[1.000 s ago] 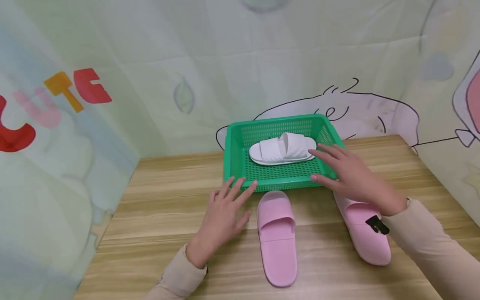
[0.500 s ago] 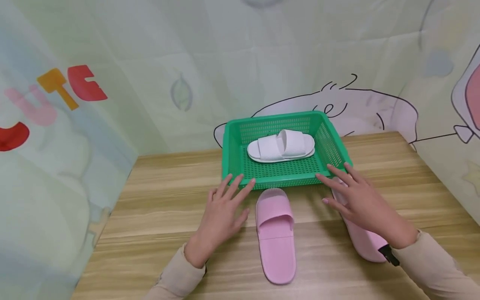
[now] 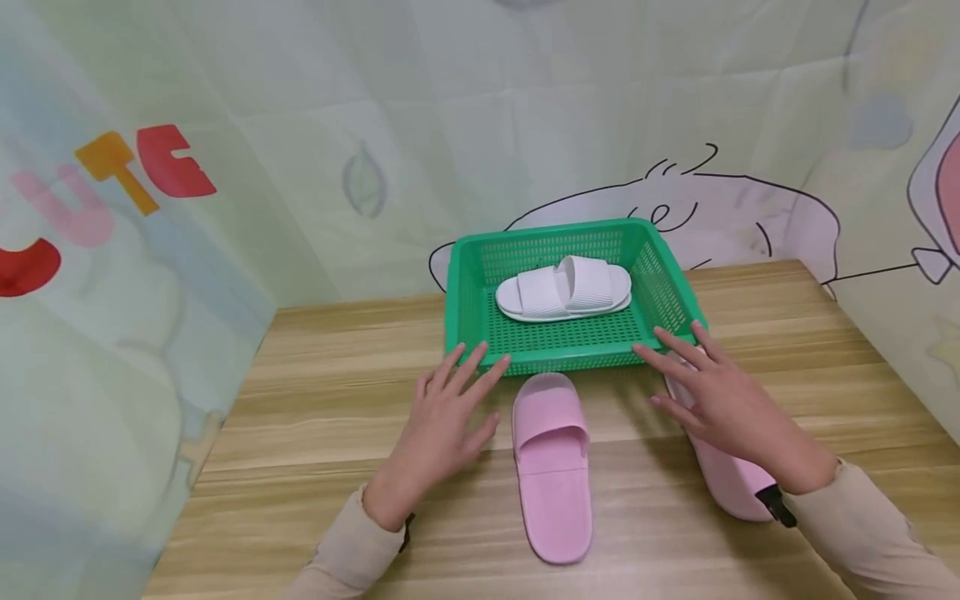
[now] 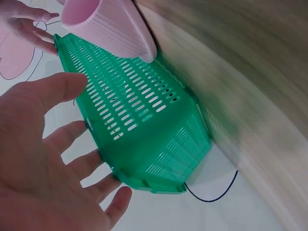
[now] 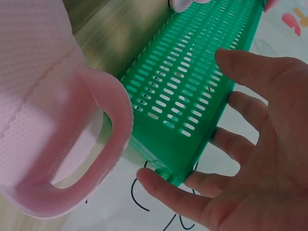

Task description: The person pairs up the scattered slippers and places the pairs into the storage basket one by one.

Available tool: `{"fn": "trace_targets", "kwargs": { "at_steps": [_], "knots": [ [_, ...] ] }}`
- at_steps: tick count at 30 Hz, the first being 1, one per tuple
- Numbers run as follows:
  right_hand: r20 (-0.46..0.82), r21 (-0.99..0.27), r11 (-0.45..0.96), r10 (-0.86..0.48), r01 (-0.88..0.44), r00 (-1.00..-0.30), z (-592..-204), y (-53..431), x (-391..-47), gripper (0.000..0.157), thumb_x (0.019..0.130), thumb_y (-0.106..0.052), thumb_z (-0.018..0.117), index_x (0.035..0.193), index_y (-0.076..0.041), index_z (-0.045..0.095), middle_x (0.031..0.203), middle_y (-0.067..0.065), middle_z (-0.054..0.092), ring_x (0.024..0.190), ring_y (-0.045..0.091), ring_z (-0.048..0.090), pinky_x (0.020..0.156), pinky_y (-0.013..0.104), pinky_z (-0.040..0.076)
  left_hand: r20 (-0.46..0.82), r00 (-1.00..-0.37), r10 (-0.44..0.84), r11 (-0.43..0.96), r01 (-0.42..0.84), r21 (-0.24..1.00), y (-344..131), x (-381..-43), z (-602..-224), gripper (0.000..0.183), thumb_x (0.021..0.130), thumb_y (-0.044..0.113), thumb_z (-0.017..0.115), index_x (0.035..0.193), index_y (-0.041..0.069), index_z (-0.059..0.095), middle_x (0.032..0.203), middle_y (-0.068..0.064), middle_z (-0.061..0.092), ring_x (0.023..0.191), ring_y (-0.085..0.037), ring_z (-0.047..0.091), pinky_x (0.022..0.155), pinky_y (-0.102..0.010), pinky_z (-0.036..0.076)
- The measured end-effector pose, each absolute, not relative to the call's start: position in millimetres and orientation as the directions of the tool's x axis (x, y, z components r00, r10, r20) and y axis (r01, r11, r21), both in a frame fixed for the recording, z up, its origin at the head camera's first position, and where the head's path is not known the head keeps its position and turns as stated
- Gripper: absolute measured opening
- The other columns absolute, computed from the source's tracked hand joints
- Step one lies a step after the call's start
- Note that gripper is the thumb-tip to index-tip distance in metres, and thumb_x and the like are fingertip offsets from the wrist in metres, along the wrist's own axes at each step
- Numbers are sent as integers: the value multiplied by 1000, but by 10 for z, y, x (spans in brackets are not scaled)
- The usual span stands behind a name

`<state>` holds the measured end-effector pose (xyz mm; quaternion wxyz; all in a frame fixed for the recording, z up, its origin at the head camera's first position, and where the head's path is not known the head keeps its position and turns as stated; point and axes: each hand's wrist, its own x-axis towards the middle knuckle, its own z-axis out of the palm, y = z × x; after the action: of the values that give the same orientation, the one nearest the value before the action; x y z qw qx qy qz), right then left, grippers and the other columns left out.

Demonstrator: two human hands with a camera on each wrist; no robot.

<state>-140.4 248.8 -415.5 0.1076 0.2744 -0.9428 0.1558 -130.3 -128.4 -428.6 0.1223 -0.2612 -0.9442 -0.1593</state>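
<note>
Fingers (image 4: 67, 137) show their undersides only on my wrist cams; the head cam just gets the backs. Left hand (image 3: 438, 425) is spread wide, tips at the near-left rim of the green basket (image 3: 570, 358), gripping nothing. Right hand (image 3: 723, 408), same deal at the near-right corner; can't tell how firmly either touches. White slippers (image 3: 542, 293) lie inside, one pink slipper (image 3: 553, 475) sits between my hands, another (image 3: 727, 483) partly under the right.

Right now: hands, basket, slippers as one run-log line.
green mesh basket: holds white slippers; left hand: fingertips at near rim; right hand: fingertips at near-right corner; pink slippers: on wood-grain tabletop, right one partly hidden
</note>
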Motion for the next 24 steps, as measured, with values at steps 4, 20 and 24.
{"fn": "trace_targets", "kwargs": {
  "at_steps": [4,20,24],
  "knots": [
    [281,-244,799,-484,-550,-828,-4146,2484,-1407,68,91,-25,84,153,-18,57,160,25,48,148,66,30,106,79,37,354,-794,494,775,587,234,-1274,-1293,-4270,66,94,21,81,155,23,56,167,-9,44,156,-40,35,113,-66,37],
    [220,-265,821,-459,-506,-861,-4112,2447,-1373,71,92,-22,84,156,-16,53,162,27,44,148,68,26,105,79,38,322,-560,764,562,822,97,-1007,-1266,-4321,60,91,0,76,144,25,64,156,-5,57,152,-30,44,113,-53,45],
    [209,-265,824,-458,-501,-864,-4097,2425,-1370,72,92,-20,84,157,-15,53,162,27,44,148,68,25,105,78,39,190,-562,805,561,825,63,-955,-1271,-4327,81,87,-12,72,154,32,55,165,-3,47,159,-29,31,117,-53,42]
  ]
}}
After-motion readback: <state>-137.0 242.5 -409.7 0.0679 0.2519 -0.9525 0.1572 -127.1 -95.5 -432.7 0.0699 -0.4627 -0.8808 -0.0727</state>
